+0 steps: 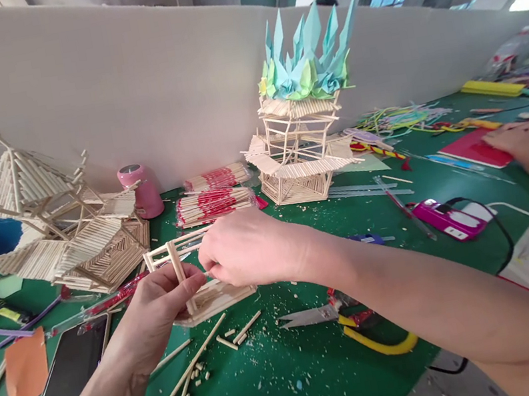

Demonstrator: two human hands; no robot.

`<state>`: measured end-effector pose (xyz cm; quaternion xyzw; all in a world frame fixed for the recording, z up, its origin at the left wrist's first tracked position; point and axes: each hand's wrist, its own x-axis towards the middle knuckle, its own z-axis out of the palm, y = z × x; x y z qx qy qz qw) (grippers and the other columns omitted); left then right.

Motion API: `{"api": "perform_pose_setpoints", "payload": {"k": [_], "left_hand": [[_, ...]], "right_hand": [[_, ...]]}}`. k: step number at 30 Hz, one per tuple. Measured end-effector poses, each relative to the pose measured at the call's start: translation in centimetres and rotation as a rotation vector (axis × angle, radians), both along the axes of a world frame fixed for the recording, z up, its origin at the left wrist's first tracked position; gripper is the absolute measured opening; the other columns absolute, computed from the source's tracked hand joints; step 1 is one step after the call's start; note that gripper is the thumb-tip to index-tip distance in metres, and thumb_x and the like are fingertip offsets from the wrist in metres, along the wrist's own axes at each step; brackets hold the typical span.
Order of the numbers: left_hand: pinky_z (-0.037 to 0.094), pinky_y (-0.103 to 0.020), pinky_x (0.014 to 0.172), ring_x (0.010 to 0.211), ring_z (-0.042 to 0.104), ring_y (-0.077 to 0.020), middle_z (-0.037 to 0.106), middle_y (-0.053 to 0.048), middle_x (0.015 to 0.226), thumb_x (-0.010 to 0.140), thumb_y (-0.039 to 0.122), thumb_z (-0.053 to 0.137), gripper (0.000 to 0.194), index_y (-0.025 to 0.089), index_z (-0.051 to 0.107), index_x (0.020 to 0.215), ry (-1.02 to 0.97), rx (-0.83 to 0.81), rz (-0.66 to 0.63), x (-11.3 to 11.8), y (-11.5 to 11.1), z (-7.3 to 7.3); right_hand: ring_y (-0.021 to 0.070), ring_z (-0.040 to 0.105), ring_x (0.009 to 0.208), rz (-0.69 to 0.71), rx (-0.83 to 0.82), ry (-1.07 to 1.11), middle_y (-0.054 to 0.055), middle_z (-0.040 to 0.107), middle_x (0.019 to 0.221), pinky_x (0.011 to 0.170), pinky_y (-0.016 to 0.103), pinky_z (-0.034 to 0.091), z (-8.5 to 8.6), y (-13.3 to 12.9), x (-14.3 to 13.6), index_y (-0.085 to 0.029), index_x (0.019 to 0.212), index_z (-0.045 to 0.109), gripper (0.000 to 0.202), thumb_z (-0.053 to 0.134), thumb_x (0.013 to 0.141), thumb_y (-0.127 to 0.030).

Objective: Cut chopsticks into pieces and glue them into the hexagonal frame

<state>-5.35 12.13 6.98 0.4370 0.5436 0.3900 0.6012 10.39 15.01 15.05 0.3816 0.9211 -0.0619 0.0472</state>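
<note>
A small frame of pale wooden sticks [225,299] stands on the green table, with a flat stick base and upright posts. My left hand [166,295] pinches a post at its near left corner between thumb and fingers. Over the frame's right part, my right hand [239,246] is closed, fingertips pressed together near the top rails; whatever they hold is hidden. Loose sticks [192,372] and short cut pieces lie just in front of the frame. Scissors [314,315] with yellow and red handles rest to its right.
Behind stand a stick pavilion [68,237], a pink cup [146,194], bundled sticks [215,204] and a stick tower [295,172] topped with blue paper. A phone [66,393] lies at left, a magenta device [451,219] at right. Another person's hand [513,139] rests on a red book.
</note>
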Motion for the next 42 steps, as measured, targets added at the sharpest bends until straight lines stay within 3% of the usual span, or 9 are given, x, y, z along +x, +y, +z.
{"api": "perform_pose_setpoints", "payload": {"k": [7,11,15,21,24,27,31,35,42], "left_hand": [[0.032,-0.017,0.044,0.046,0.044,-0.006,0.058,0.005,0.054,0.056,0.041,0.08,0.032,0.018,0.066,0.072,-0.033,-0.038,-0.007,-0.4,-0.1,-0.2],[0.036,-0.019,0.045,0.046,0.047,-0.0074,0.058,0.005,0.055,0.059,0.039,0.079,0.028,0.019,0.067,0.074,-0.029,-0.049,-0.008,-0.7,-0.3,-0.5],[0.038,-0.021,0.047,0.051,0.053,-0.0109,0.063,0.002,0.059,0.061,0.038,0.078,0.026,0.019,0.069,0.076,0.009,-0.041,-0.012,-1.1,-0.4,-0.8],[0.044,-0.024,0.054,0.06,0.06,-0.0159,0.071,-0.004,0.068,0.06,0.04,0.078,0.03,0.017,0.072,0.078,0.038,-0.029,-0.06,-1.4,-0.5,-0.9],[0.045,-0.024,0.055,0.06,0.061,-0.0153,0.071,-0.003,0.068,0.062,0.04,0.077,0.027,0.018,0.072,0.078,0.03,-0.024,-0.078,-1.3,-0.4,-0.8],[0.045,-0.023,0.054,0.057,0.06,-0.0143,0.069,-0.001,0.064,0.063,0.037,0.077,0.024,0.018,0.071,0.076,0.016,-0.031,-0.079,-1.0,-0.4,-0.5],[0.047,-0.026,0.058,0.06,0.062,-0.0165,0.07,-0.002,0.064,0.061,0.037,0.078,0.026,0.018,0.071,0.077,-0.011,-0.049,-0.077,-0.7,-0.4,-0.3],[0.044,-0.025,0.061,0.064,0.06,-0.0153,0.069,-0.001,0.068,0.061,0.036,0.077,0.023,0.017,0.072,0.075,0.058,-0.015,-0.059,-1.0,-0.3,-0.3],[0.04,-0.021,0.06,0.062,0.053,-0.0102,0.066,0.004,0.066,0.067,0.032,0.073,0.015,0.02,0.072,0.075,0.078,-0.002,-0.132,-1.8,0.1,0.2]], "right_hand": [[0.0128,0.047,0.058,0.007,-0.031,0.074,0.005,0.059,0.067,0.049,0.028,0.026,0.1,-0.3,0.4,-0.014,0.077,0.069,0.016,0.053,0.079,-0.015],[0.0084,0.04,0.054,-0.002,-0.159,0.34,-0.002,0.054,0.062,0.051,0.026,0.029,0.3,-0.5,2.3,-0.016,0.082,0.068,0.016,0.053,0.081,-0.019],[0.0067,0.038,0.053,-0.172,-0.231,0.652,-0.005,0.044,0.057,0.052,0.023,0.031,-0.7,-0.4,5.3,-0.015,0.075,0.062,0.017,0.053,0.084,-0.026],[0.0083,0.04,0.055,-0.407,-0.371,0.822,-0.005,0.045,0.062,0.049,0.023,0.034,-4.2,-2.6,8.3,-0.017,0.074,0.053,0.019,0.06,0.08,-0.034],[0.0098,0.043,0.058,-0.434,-0.473,0.795,-0.002,0.049,0.068,0.051,0.024,0.037,-6.1,-4.3,7.9,-0.016,0.084,0.059,0.02,0.062,0.079,-0.035],[0.0129,0.047,0.067,-0.45,-0.401,0.87,0.001,0.052,0.078,0.058,0.027,0.04,-7.7,-5.4,6.2,-0.015,0.097,0.063,0.032,0.065,0.076,-0.039],[0.0127,0.048,0.066,-0.404,-0.378,1.047,0.002,0.053,0.076,0.057,0.026,0.039,-9.0,-5.7,4.0,-0.015,0.078,0.064,0.022,0.055,0.084,-0.035],[0.0099,0.038,0.055,-0.391,-0.348,1.147,-0.003,0.041,0.062,0.049,0.025,0.032,-9.4,-4.8,3.4,-0.018,0.06,0.051,0.03,0.053,0.086,-0.033],[0.0081,0.03,0.053,-0.384,-0.399,1.225,-0.007,0.032,0.056,0.048,0.024,0.027,-8.8,-3.5,3.4,-0.019,0.056,0.044,0.034,0.054,0.085,-0.033]]}}
